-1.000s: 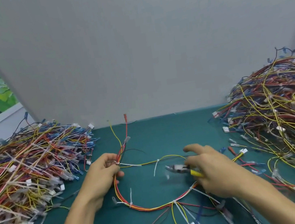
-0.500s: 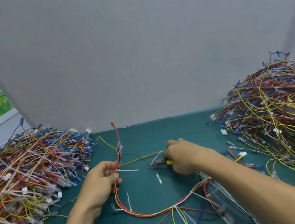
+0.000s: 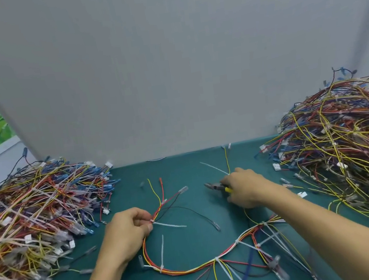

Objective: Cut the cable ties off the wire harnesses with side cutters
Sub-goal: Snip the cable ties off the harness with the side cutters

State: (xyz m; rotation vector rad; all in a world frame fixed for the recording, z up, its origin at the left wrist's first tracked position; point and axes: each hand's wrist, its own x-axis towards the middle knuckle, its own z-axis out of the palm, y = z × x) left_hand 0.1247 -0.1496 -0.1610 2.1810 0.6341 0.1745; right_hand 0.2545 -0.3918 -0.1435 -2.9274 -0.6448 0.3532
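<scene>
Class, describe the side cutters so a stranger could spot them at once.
Start on the green table, between the left heap and right heap of wires. Right of its middle, the right hand grips the side cutters, their dark nose pointing left. Their yellow handle marks the only tool beside the wire harness.

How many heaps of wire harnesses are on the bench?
2. The left heap lies by the left edge; the right heap by the right edge, running out of frame. One loose harness lies between them, not counted.
</scene>
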